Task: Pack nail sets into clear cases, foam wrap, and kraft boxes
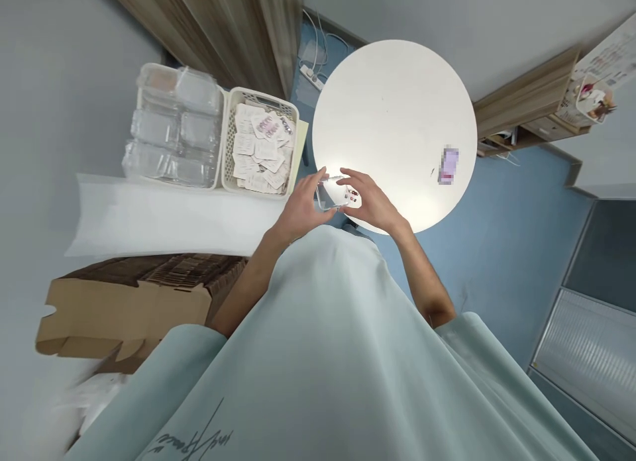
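Far left: stack of folded brown cardboard boxes (pixel 129 312), one flap standing out toward the wall side. Above it in view, a long white sheet (pixel 163 216) extends toward the person's left forearm. Beyond the sheet, a white bin (pixel 219 163) filled with clear plastic containers (pixel 156 126), arranged in rows. Just beside it on the right, a perforated white basket (pixel 268 99) heaped with small white printed cards (pixel 258 150); a few near the top bear pink or dark pieces, too small to identify. Farther right, on the blue floor, a white power strip (pixel 312 77) with cables.

Centre: left hand (pixel 303 204) curved, thumb and fingers gripping the left side of a clear plastic box (pixel 332 194). Box is held at the near-left edge of the round white table (pixel 397 110), between both hands; whether it touches the tabletop cannot be told. Right hand (pixel 368 199) likewise curved, fingers and thumb on the box's right side. Small red pieces (pixel 353 195) show inside the curl of the right hand; whether in the box or beside it, unclear.

Right part of table: a purple rectangular object (pixel 448 164), pixelated, well apart from both hands. Far right: a wooden shelf unit (pixel 531 93).
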Demonstrator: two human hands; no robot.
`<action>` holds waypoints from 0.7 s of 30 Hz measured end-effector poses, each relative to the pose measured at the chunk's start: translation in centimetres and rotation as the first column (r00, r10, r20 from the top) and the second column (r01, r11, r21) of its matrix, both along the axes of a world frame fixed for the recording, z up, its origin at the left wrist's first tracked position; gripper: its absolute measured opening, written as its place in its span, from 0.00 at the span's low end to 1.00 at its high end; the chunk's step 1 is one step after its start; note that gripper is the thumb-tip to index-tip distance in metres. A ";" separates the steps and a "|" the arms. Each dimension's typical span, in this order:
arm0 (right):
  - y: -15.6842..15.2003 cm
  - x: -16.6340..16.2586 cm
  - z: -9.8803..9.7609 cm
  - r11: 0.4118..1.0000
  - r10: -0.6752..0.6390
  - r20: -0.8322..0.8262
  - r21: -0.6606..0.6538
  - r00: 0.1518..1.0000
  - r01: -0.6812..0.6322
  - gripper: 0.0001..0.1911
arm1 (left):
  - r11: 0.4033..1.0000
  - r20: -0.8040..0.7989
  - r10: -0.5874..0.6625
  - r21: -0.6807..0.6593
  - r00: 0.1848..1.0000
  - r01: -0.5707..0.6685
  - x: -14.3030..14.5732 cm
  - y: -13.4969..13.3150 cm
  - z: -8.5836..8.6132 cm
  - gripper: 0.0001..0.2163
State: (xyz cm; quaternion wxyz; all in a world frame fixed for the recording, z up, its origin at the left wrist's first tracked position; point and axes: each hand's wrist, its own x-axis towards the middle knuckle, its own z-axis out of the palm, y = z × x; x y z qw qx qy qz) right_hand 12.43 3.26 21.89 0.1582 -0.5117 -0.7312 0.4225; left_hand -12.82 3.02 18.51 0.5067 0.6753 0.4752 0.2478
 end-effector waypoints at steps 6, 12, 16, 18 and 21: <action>-2.9 6.2 -0.3 0.991 -0.094 -0.134 -0.112 0.987 0.079 0.32 | 0.993 0.059 -0.097 -0.068 0.994 0.100 5.7 -1.0 0.8 0.50; -5.4 11.2 -0.8 0.918 -0.357 -0.297 -0.289 0.886 0.273 0.37 | 0.975 0.255 0.032 -0.220 0.966 0.026 11.6 -1.9 -0.1 0.60; -6.8 14.0 -2.2 0.858 -0.475 -0.368 -0.397 0.799 0.327 0.41 | 0.959 0.291 0.062 -0.283 0.955 0.024 15.3 -2.6 -0.3 0.58; -7.4 15.2 -3.1 0.835 -0.507 -0.393 -0.444 0.767 0.324 0.43 | 0.953 0.278 0.078 -0.303 0.957 0.011 16.8 -3.0 -0.2 0.56; -8.1 16.7 -4.0 0.813 -0.527 -0.411 -0.497 0.744 0.302 0.46 | 0.943 0.252 0.099 -0.333 0.963 -0.010 18.5 -3.6 -0.1 0.53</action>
